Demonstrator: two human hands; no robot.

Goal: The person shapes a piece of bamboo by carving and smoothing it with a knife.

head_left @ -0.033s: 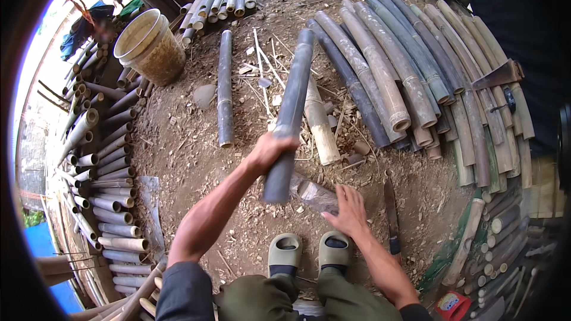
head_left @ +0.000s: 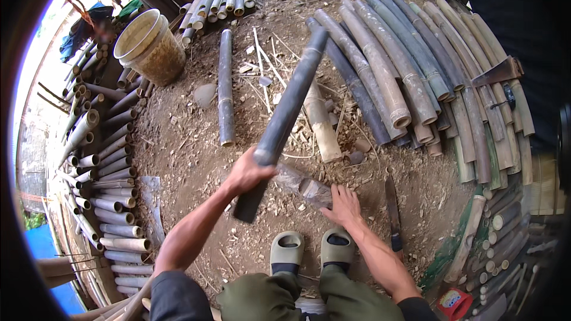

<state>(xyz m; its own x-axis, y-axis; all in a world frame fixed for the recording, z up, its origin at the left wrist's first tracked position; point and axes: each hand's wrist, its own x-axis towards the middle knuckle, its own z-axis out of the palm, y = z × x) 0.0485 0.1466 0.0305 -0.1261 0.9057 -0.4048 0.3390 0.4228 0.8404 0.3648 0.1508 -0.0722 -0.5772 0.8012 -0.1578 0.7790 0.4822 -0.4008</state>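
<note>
My left hand is closed around a dark bamboo pole, gripping it below its middle. The pole is held slantwise off the ground, top end leaning away to the right, lower end toward me. My right hand lies with fingers extended on the right end of a short notched wooden block on the dirt. Beyond the block rests a bamboo length with a pale, stripped near end; the held pole passes in front of its left side. A long-bladed knife lies right of my right hand.
Bamboo poles are stacked at the right, with a hatchet on top. More tubes line the left side. A dirty bucket and a single dark pole stand and lie farther off. Chips litter the ground around my sandals.
My left hand has moved down and left with the bamboo pole, which now leans more to the right at its top. My right hand has shifted slightly left along the block.
</note>
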